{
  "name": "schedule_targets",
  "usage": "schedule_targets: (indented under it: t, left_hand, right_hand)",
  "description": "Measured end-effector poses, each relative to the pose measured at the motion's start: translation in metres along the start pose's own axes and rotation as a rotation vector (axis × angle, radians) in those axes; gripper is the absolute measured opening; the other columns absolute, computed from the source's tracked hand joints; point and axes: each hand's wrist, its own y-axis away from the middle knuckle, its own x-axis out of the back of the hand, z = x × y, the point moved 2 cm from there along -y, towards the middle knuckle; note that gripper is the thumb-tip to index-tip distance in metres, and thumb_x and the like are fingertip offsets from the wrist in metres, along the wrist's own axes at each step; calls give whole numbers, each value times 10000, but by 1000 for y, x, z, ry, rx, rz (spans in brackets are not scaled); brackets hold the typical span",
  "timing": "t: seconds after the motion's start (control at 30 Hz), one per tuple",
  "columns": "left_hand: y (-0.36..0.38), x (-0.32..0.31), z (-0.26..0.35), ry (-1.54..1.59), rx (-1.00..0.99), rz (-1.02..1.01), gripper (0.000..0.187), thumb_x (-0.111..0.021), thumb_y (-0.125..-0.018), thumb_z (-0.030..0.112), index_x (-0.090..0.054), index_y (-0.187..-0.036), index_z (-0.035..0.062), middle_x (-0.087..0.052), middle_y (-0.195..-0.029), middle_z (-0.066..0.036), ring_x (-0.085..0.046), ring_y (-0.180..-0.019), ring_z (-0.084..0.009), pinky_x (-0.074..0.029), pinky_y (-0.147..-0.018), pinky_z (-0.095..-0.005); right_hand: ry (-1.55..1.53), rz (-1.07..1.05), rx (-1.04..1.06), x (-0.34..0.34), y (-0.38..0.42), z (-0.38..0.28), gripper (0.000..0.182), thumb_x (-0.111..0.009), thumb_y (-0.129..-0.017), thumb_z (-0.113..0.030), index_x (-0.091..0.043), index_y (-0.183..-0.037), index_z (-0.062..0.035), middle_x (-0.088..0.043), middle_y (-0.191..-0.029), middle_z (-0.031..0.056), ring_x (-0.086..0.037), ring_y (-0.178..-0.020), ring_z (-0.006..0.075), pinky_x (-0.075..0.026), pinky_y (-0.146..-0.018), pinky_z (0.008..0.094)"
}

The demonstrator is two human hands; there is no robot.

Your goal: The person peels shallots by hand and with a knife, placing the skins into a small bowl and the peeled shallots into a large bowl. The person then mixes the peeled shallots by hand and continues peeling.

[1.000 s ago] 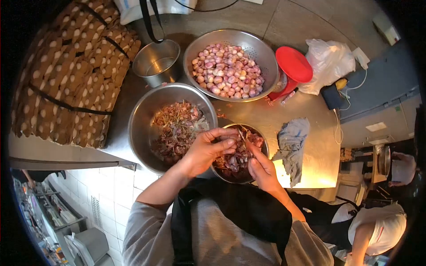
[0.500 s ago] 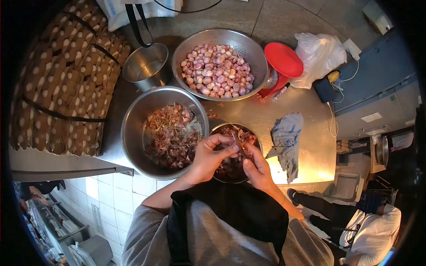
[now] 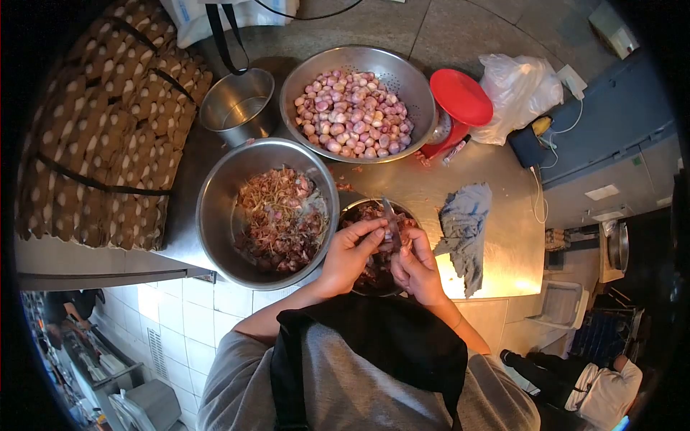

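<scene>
Over a small metal bowl (image 3: 374,289) of unpeeled shallots and skins, my two hands are close together. My right hand (image 3: 420,269) is closed round a small knife (image 3: 392,219), its blade pointing up and away from me. My left hand (image 3: 352,255) is pinched beside the blade on something too small to make out. To the left, a large metal bowl (image 3: 208,230) holds skins, root ends and dark bulbs. Beyond my hands, a metal colander (image 3: 417,79) holds many peeled pinkish shallots (image 3: 352,118).
Egg trays (image 3: 108,136) are stacked at the left, near an empty metal pot (image 3: 237,108). Behind the table's right part are a red scale (image 3: 460,97) and a plastic bag (image 3: 517,93). A grey-blue cloth (image 3: 467,237) lies right of my hands. People (image 3: 607,391) stand at both lower sides.
My hands have shifted slightly apart and lower, and the knife blade now shows more clearly, pointing away. The person at the lower right has moved lower in view.
</scene>
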Motion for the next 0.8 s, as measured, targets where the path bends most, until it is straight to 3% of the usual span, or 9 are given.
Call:
schedule_targets:
  t: [0.17,0.47,0.6,0.7,0.8]
  left_hand:
    - [-1,1,3,-29,27,-93,190,-530,-840,55,-528,-1027,21,-563,-943,-53,-544,-844,-104,-477,-722,-235]
    - [2,-2,12,110,108,-112,213,-509,-856,81,-494,-1067,59,-546,-1020,-63,-531,-899,-119,-454,-763,-258]
    - [0,-1,13,155,132,-127,217,-514,-854,87,-498,-1068,63,-542,-1016,-48,-521,-895,-118,-449,-769,-263]
    - [2,-3,14,135,146,-105,203,-523,-845,71,-506,-1047,64,-541,-995,-33,-518,-884,-117,-451,-759,-255]
    - [2,-3,13,150,77,-66,203,-547,-830,61,-508,-1027,37,-533,-940,-40,-525,-849,-110,-472,-741,-238]
  right_hand:
    - [-95,-77,-114,3,3,-9,194,-401,-911,-250,-341,-1065,-149,-314,-532,-9,-273,-413,61,-222,-362,189]
    - [-72,70,5,29,4,-19,172,-395,-912,-249,-350,-1052,-161,-314,-514,-7,-246,-390,56,-211,-353,186]
    - [76,115,44,24,9,-15,362,-400,-911,-214,-301,-1248,-128,-324,-563,-34,-280,-446,49,-229,-400,178]
    - [143,26,96,21,13,-2,464,-415,-905,-178,-251,-1329,-88,-366,-611,-48,-308,-492,41,-258,-439,170]
    - [303,-3,83,16,17,3,458,-431,-897,-149,-287,-1324,-70,-450,-722,-34,-295,-509,26,-257,-448,166]
